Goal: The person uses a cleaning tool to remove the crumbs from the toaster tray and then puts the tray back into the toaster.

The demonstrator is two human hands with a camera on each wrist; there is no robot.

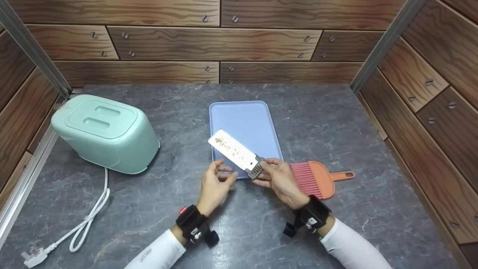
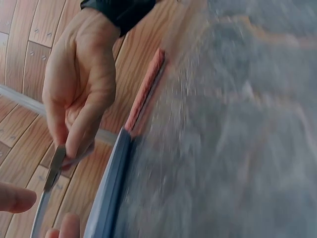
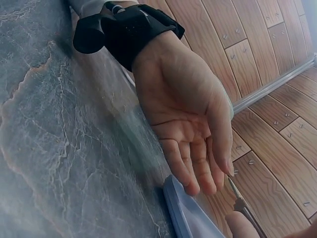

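Note:
In the head view, my right hand (image 1: 282, 179) pinches a crumb tray (image 1: 233, 149) by its dark grey slotted end, thumb on top. The tray's flat part is white and strewn with brown crumbs. It is held over the near part of a light blue tray (image 1: 246, 116). My left hand (image 1: 214, 186) is close by on the left, its fingers parted and loosely bent, holding nothing. In the right wrist view, the left thumb comes close to the crumb tray (image 3: 242, 203); whether they touch I cannot tell.
A mint-green toaster (image 1: 108, 130) stands at the left, its white cord (image 1: 89, 216) and plug lying in front. An orange brush (image 1: 323, 179) with pink bristles lies right of the blue tray, partly behind my right hand. Wood-patterned walls (image 1: 224, 45) enclose the dark marbled tabletop (image 1: 179, 127).

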